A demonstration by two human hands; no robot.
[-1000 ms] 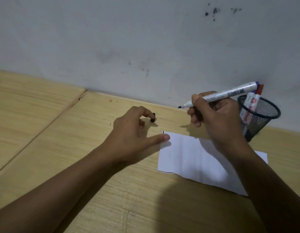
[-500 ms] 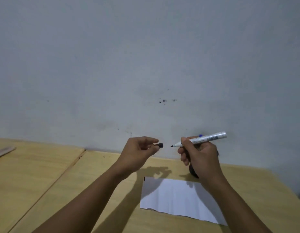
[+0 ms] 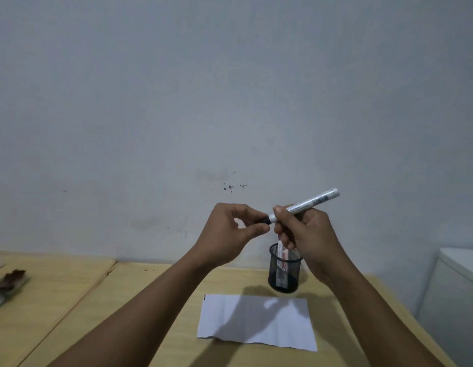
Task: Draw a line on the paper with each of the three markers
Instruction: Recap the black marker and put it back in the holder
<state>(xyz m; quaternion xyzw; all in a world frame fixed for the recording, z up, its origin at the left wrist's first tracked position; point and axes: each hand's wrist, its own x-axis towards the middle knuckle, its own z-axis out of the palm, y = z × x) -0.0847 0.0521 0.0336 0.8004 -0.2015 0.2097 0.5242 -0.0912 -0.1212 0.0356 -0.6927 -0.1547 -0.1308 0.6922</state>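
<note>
Both hands are raised above the table in front of the wall. My right hand (image 3: 305,234) grips a white marker (image 3: 309,203), its barrel slanting up to the right. My left hand (image 3: 230,231) pinches the black cap (image 3: 264,221), which sits on the marker's tip. Below on the wooden table (image 3: 150,300) lies a white sheet of paper (image 3: 256,324) with a short black line (image 3: 205,297) at its far left corner. A black mesh pen cup (image 3: 285,271) behind the paper holds two more markers (image 3: 282,258).
A grey wall stands right behind the table. A white cabinet (image 3: 455,287) stands at the right. Some small worn objects (image 3: 7,284) lie at the table's far left. A seam (image 3: 97,282) runs between two table boards.
My left hand lifted the cap off the table and brought it onto the marker's tip. Both hands rose from the table, and the camera tilted up.
</note>
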